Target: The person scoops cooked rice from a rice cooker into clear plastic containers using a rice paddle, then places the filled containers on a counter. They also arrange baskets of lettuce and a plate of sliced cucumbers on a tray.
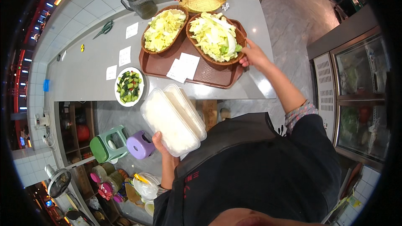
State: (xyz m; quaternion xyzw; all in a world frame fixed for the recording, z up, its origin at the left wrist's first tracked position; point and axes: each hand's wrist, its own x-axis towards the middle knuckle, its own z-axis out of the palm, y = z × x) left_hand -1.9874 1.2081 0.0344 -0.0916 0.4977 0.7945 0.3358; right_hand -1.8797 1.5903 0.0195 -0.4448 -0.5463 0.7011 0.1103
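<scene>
My left hand point(160, 142) holds two stacked translucent plastic food containers point(171, 122) in front of the apron, near the counter's front edge. White contents, possibly rice, fill them. At the right, my right hand point(252, 55) grips the rim of a brown wicker basket point(201, 51) heaped with torn cabbage leaves point(216, 36). This basket rests on a brown serving tray point(216, 77), and a second wicker basket point(143, 42) of cut cabbage point(165, 29) sits to its left. Two overlapping paper slips point(183, 67) with writing lie on the tray.
Left of the tray, a white plate point(141, 92) holds cucumber pieces point(128, 84). Behind stand a dark pitcher point(143, 4) and a yellow hen-shaped woven basket point(202, 1). Green scissors point(105, 29) lie on the grey counter point(84, 78). Below are green point(105, 146) and purple stools point(139, 146).
</scene>
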